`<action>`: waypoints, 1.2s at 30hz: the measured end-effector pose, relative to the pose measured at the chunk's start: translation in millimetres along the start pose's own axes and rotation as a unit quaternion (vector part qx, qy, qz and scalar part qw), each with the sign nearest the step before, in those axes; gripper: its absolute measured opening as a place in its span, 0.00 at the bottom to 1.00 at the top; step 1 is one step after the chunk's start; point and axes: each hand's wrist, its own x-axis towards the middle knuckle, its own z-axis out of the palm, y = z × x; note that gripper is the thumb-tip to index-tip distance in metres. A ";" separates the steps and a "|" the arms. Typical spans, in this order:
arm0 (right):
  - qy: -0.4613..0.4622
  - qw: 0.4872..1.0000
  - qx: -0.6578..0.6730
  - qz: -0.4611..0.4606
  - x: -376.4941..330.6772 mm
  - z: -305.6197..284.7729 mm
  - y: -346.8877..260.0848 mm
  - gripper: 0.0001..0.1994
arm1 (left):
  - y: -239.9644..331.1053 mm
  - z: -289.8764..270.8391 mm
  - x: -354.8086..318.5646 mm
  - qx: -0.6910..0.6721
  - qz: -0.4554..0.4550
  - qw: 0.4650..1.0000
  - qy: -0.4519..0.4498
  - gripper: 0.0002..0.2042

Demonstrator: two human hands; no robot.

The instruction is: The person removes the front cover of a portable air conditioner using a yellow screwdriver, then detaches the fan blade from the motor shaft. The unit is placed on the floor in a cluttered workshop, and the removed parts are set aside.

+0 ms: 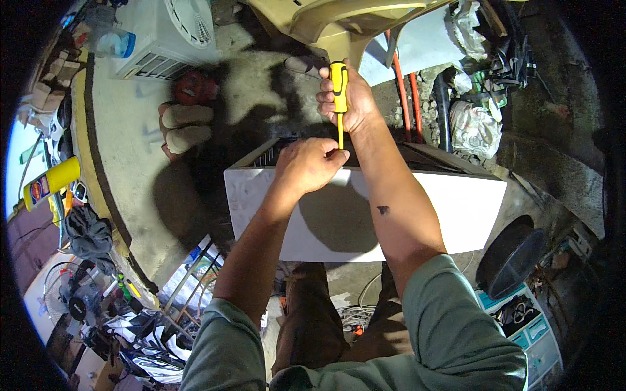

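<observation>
Currently, the right hand (355, 101) is clamped around the handle of a yellow screwdriver (339, 88), whose shaft points toward the near upper edge of a white metal box (336, 218). At the shaft's lower end, the left hand (305, 163) rests on that edge, thumb beside the tip; whether its fingers grip the shaft cannot be told. A black tub (515, 257) stands to the right of the box.

From where I stand: head camera | above the box (339, 221) | faces down onto it | near it | fisheye takes in floor (127, 124) around it
</observation>
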 end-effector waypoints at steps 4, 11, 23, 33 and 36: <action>0.136 0.978 -0.122 -0.103 -4.6 12.4 3.6 0.23 | -1.0 0.8 -0.1 0.006 0.010 1.000 0.017 0.17; 0.122 0.988 -0.074 -0.053 -8.5 11.9 1.6 0.28 | 0.2 2.2 -3.1 0.005 0.017 1.000 0.021 0.17; 0.177 0.962 -0.178 -0.106 -1.8 18.4 7.2 0.25 | -5.0 7.5 -0.2 0.018 0.039 0.998 0.050 0.17; 0.208 0.904 -0.309 -0.212 -3.8 29.6 2.9 0.20 | -5.0 5.3 3.2 0.042 0.025 0.998 0.032 0.16; 0.214 0.856 -0.411 -0.231 0.4 27.8 7.5 0.20 | -7.9 8.6 2.8 0.048 0.040 0.997 0.036 0.15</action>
